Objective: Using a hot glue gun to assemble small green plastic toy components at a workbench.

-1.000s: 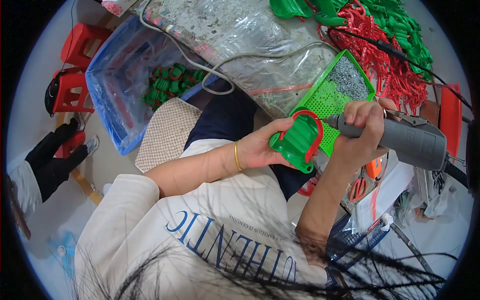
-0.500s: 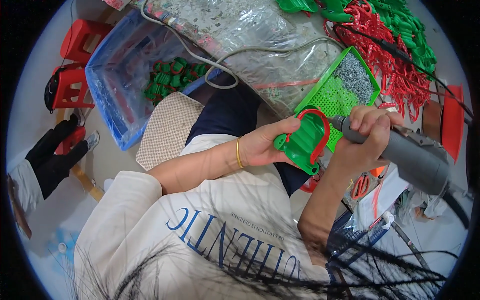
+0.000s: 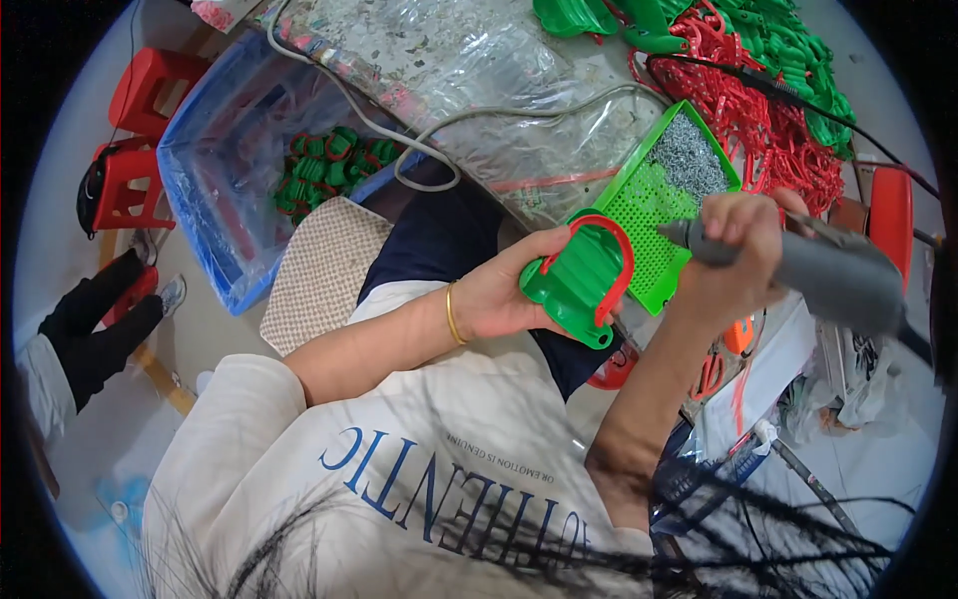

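Over on the left, red plastic stools (image 3: 135, 190) stand beside a blue crate (image 3: 195, 235) with a loose, shiny clear liner; small green-and-red pieces (image 3: 329, 170) lie piled inside it. Next comes a flat checked cushion (image 3: 319, 270), brown and cream, then the worktable, spread with crumpled clear plastic film (image 3: 499, 75) and crossed by a looping grey cable (image 3: 529, 113).

From where I'm standing, the left hand (image 3: 504, 290) pinches a green piece (image 3: 576, 278) by its left edge, thumb on top, the other fingers mostly hidden beneath. The piece is smooth, ridged plastic, scoop-like, with a small holed tab at its lower end; a red band (image 3: 621, 255) arches around its upper and right edge. It's held in front of the body, just left of a bright green mesh-bottomed basket (image 3: 644, 220) with small silvery metal bits (image 3: 689, 160) heaped at its far end.

Half a second ago the nose of the grey power tool (image 3: 838, 280) was right up at that band; now there's a clear gap, and the tool is blurred. The right hand (image 3: 738, 240) curls firmly round its barrel, fingers wrapped over the top. Beyond lie tangled red straps (image 3: 758, 110) and, furthest right, a heap of glossy green parts (image 3: 798, 60).
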The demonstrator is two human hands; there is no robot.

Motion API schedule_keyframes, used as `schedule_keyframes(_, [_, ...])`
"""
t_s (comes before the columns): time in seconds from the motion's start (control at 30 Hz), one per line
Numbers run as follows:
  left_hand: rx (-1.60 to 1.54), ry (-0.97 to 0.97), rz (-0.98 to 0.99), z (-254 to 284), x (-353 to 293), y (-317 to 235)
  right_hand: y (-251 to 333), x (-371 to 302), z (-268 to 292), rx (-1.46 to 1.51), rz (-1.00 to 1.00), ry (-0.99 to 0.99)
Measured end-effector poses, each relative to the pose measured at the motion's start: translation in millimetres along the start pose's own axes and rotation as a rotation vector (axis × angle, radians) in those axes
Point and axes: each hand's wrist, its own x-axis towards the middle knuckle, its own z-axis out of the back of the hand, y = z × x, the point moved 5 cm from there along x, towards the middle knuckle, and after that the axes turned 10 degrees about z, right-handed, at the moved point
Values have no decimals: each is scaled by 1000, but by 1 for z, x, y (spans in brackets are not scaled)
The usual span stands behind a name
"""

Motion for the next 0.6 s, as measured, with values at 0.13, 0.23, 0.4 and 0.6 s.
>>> schedule_keyframes(0.13, [-124,30,12,4,5,0,-38,-7,14,-105,-25,-135])
schedule_keyframes(0.23, [-92,33,10,1,5,-2,-54,-12,21,-150,-53,-153])
schedule_keyframes(0.4, [-20,28,12,2,5,-1,-69,-16,20,-189,-78,-148])
schedule_keyframes(0.6, [1,42,34,1,4,0,-75,-21,23,-243,-66,-135])
